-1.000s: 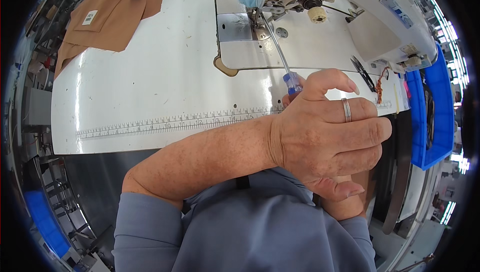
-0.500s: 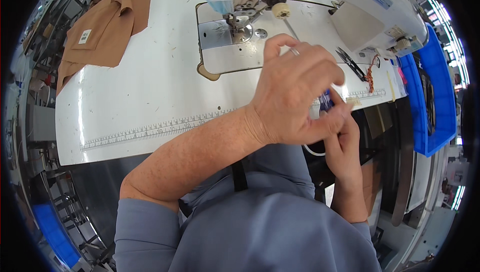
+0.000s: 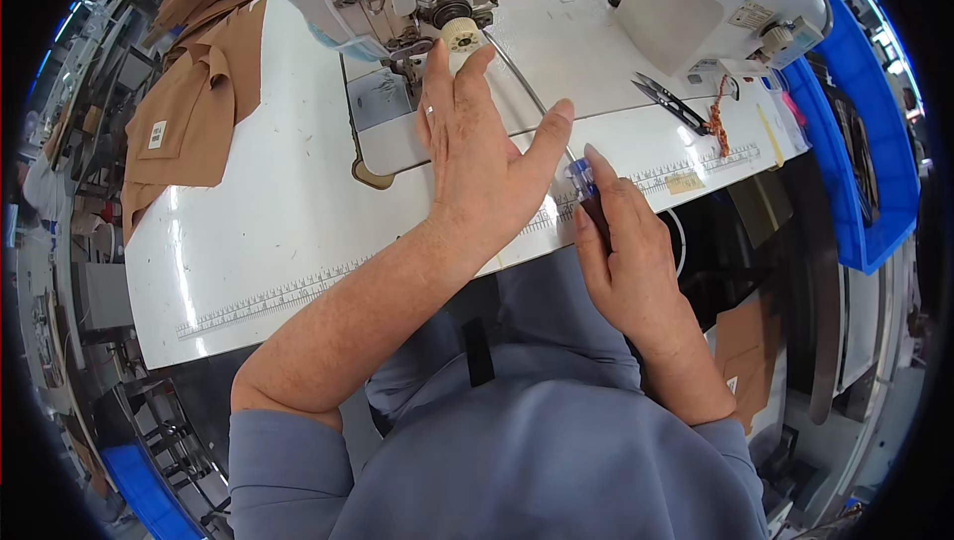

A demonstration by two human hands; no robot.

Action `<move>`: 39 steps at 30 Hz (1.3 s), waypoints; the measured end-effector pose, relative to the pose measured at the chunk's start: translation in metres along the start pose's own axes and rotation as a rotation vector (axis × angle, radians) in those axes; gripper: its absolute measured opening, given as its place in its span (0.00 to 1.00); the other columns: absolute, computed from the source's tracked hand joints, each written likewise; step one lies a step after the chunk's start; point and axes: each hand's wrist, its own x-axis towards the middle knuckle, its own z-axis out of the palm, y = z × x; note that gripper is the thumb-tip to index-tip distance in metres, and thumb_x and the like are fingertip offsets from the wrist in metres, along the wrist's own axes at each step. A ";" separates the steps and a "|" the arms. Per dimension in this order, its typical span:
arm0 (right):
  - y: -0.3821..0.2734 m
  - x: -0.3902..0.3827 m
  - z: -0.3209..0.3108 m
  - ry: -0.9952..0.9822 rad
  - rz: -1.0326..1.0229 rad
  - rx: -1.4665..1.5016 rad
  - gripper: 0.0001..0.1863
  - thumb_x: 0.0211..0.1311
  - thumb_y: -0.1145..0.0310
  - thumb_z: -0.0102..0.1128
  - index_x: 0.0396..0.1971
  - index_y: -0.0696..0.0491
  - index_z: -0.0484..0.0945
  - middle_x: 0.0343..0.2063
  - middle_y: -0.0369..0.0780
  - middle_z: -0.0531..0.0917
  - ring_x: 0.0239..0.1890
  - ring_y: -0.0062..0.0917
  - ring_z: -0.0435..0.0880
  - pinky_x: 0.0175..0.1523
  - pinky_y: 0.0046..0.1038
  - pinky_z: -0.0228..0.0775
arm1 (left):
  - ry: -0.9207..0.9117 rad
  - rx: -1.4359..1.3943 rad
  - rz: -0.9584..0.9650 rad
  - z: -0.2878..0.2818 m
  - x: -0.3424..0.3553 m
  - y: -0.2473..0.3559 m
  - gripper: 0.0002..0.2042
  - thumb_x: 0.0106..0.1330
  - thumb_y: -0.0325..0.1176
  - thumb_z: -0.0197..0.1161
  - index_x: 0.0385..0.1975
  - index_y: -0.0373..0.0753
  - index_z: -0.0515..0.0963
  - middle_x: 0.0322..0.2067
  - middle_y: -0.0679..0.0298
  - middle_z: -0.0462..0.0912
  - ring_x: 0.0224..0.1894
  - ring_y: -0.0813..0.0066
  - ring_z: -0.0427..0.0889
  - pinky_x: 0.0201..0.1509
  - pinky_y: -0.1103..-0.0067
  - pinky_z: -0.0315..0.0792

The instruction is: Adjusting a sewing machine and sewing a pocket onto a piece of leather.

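My right hand [image 3: 631, 262] is wrapped round the blue handle of a screwdriver [image 3: 581, 176]. Its long metal shaft slants up and left to the sewing machine [image 3: 671, 28], where the tip reaches beside a cream ribbed dial [image 3: 461, 35]; I cannot tell whether it touches. Just below that dial, my left hand [image 3: 472, 157] is open, thumb spread wide, with a ring on one finger. Its fingertips come up to the dial, perhaps touching it. The metal needle plate [image 3: 383, 100] is partly hidden behind this hand.
Black thread snips [image 3: 673, 106] lie on the white table to the right, near an orange cord [image 3: 720, 123]. A printed ruler strip [image 3: 278, 299] runs along the front edge. Brown fabric pieces [image 3: 184, 108] are piled at the left; a blue bin [image 3: 884, 192] hangs at the right.
My left hand has left the right hand and moved up and left to the dial, its fingers opening out. The screwdriver now points at the machine. The whole view has shifted slightly.
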 end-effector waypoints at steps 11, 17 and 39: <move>0.000 0.003 0.000 -0.009 0.025 0.053 0.28 0.72 0.72 0.56 0.69 0.65 0.64 0.36 0.50 0.78 0.34 0.44 0.82 0.39 0.41 0.76 | -0.075 -0.139 -0.133 0.002 0.007 -0.011 0.48 0.71 0.58 0.60 0.72 0.18 0.51 0.75 0.29 0.41 0.81 0.40 0.36 0.79 0.49 0.30; -0.004 0.009 0.003 0.030 0.024 0.068 0.27 0.72 0.72 0.55 0.68 0.65 0.65 0.36 0.50 0.77 0.34 0.44 0.82 0.40 0.42 0.76 | -0.066 -0.100 -0.168 0.003 0.009 -0.011 0.49 0.70 0.57 0.62 0.73 0.18 0.51 0.77 0.33 0.42 0.81 0.44 0.40 0.81 0.61 0.42; -0.005 0.002 0.001 0.008 0.056 0.124 0.27 0.72 0.72 0.55 0.67 0.66 0.65 0.39 0.53 0.80 0.38 0.45 0.83 0.44 0.42 0.76 | -0.088 -0.092 -0.187 0.003 0.010 -0.010 0.50 0.69 0.58 0.63 0.74 0.20 0.50 0.78 0.36 0.39 0.82 0.47 0.37 0.82 0.62 0.40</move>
